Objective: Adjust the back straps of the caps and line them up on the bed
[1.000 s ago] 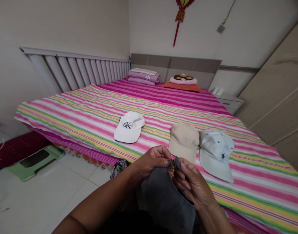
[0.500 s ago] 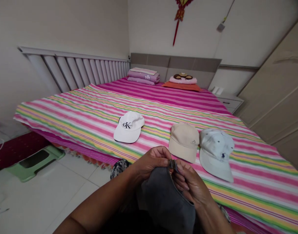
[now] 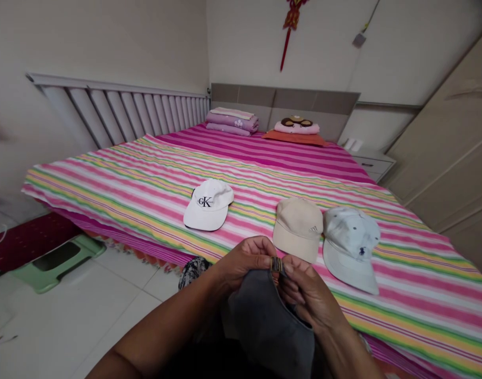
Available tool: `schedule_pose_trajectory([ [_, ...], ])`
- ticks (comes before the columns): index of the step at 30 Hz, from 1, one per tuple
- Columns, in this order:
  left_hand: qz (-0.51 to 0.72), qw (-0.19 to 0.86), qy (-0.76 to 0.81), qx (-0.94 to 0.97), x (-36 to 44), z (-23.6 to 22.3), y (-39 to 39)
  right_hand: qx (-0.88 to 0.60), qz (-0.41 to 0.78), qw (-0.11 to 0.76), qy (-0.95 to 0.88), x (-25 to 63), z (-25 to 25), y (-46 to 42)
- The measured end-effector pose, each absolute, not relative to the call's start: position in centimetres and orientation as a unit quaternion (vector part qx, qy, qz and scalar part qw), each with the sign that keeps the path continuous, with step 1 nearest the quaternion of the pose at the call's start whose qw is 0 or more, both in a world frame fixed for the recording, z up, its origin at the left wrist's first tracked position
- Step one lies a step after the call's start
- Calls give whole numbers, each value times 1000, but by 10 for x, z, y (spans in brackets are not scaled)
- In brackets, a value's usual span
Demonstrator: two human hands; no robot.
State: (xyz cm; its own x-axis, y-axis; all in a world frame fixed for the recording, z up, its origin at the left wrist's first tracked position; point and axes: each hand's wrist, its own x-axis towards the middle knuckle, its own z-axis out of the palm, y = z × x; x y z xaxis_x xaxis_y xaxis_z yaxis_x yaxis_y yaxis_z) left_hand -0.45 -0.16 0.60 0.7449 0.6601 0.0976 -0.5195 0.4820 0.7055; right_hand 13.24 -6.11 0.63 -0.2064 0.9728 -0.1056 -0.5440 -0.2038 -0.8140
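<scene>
Dark grey cap (image 3: 274, 321), held in both hands at the near edge of a bed (image 3: 241, 148) spread with a striped sheet (image 3: 118, 184). On the sheet lie a pale blue cap (image 3: 351, 247), a beige cap (image 3: 298, 226) just beside it and, well apart leftward, a white cap (image 3: 209, 205). The left hand (image 3: 247, 262) and right hand (image 3: 306, 287), close together, pinch either side of a small brassy buckle (image 3: 277, 263).

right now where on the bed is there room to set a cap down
The striped sheet is bare left of the white cap and between it and the beige cap. It's crowded where the pale blue cap neighbours the beige.
</scene>
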Motion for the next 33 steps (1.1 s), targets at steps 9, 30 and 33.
schedule_pose_trajectory([
  [9,330,865,103,364,-4,4,0,-355,664,549,-363,132,7,-61],
  [30,312,854,133,395,-5,3,-1,-479,391,513,-596,137,22,-69],
  [33,314,851,131,401,-5,6,-1,-443,381,528,-617,139,24,-66],
])
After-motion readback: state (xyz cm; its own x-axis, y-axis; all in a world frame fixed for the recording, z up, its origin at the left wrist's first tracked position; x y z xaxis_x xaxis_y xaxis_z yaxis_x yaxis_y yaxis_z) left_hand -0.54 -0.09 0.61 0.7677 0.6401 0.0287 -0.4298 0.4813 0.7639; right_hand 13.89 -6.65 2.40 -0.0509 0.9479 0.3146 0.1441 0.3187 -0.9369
